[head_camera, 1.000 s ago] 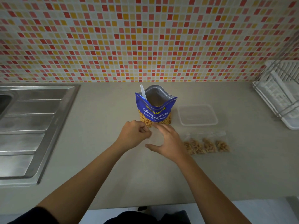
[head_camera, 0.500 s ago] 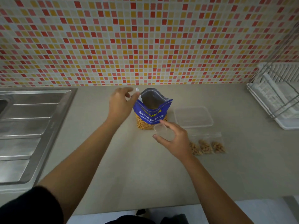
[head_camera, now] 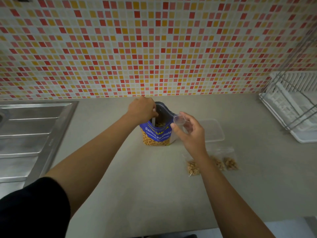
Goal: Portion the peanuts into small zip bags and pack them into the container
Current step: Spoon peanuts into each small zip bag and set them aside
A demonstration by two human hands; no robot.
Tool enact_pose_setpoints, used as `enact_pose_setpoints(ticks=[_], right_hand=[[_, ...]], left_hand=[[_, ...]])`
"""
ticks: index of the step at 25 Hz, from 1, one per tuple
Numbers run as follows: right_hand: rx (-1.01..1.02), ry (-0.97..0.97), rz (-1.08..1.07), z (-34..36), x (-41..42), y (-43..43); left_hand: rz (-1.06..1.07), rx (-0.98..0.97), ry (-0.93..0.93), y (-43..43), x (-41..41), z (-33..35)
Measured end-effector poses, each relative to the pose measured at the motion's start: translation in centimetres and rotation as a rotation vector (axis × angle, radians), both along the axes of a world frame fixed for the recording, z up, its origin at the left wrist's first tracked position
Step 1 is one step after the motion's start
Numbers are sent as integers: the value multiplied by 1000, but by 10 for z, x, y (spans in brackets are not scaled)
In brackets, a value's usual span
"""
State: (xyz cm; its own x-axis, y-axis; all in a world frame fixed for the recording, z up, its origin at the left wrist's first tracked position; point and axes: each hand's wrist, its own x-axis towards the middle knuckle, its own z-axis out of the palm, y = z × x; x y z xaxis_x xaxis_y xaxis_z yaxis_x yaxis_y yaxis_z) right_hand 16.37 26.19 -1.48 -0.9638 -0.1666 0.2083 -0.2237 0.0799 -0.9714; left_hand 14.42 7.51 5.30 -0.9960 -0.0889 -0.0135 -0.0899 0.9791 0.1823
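Centrally, the left hand (head_camera: 142,109) grips the spoon (head_camera: 153,121) standing in the upright pouch (head_camera: 157,134), ready to scoop. The right hand (head_camera: 192,134) pinches an empty zip bag (head_camera: 178,119), its mouth open beside the pouch rim, probably to shorten the transfer. Right of centre the container (head_camera: 216,133) looks empty. Below it lie filled bags (head_camera: 193,167), awaiting packing.

Dim, even light, soft shadows; wide-angle bending at the edges, and detail perhaps slightly blurred.
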Motion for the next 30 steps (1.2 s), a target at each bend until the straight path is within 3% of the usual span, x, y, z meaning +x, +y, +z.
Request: enact_pose_setpoints(ticks=[2, 5, 17, 25, 30], right_hand=[[44, -40, 56, 1, -10, -3], [104, -39, 95, 2, -20, -3], [163, 66, 39, 7, -20, 1], [394, 280, -34, 25, -20, -9], [522, 274, 36, 36, -22, -14]], left_hand=[[72, -16, -52, 5, -2, -5], [183, 111, -60, 11, -2, -12], [539, 954, 139, -14, 6, 0], [712, 1144, 136, -49, 11, 0], [744, 1196, 152, -61, 15, -2]])
